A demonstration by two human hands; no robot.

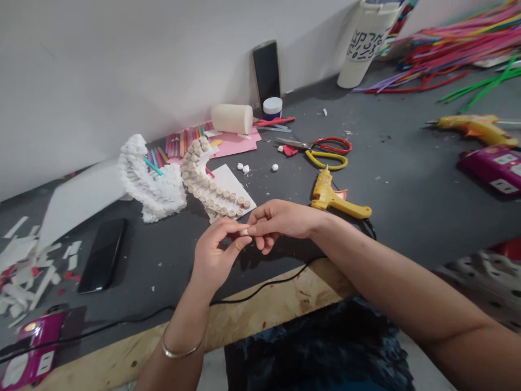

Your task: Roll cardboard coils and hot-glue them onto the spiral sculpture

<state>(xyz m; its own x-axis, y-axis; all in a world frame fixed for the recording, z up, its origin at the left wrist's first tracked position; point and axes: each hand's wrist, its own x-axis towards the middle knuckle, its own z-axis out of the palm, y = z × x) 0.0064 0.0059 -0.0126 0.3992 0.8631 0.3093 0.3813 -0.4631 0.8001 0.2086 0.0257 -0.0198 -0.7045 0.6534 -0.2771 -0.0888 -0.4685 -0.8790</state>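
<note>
My left hand [214,252] and my right hand [280,221] meet fingertip to fingertip over the table's front part. Both pinch a small white piece [244,232] between them; the fingers hide most of it, and its material is unclear. Just beyond them lies a curved white shape [215,194] covered in beige rolled discs. Left of that stands a similar curved form [150,184] coated in crumpled white bits, with a turquoise stick [154,165] against it. Behind my right wrist rests a yellow glue gun [325,193]. Several white pellets [246,169] lie past the discs.
Red-and-yellow-handled scissors [331,145], a beige cylinder [232,118] and a propped phone [266,73] are farther back. A black phone [102,255] and white scraps [28,266] lie left. A black cable [260,285] crosses the front. Right are pipe cleaners [459,49] and another glue gun [468,127].
</note>
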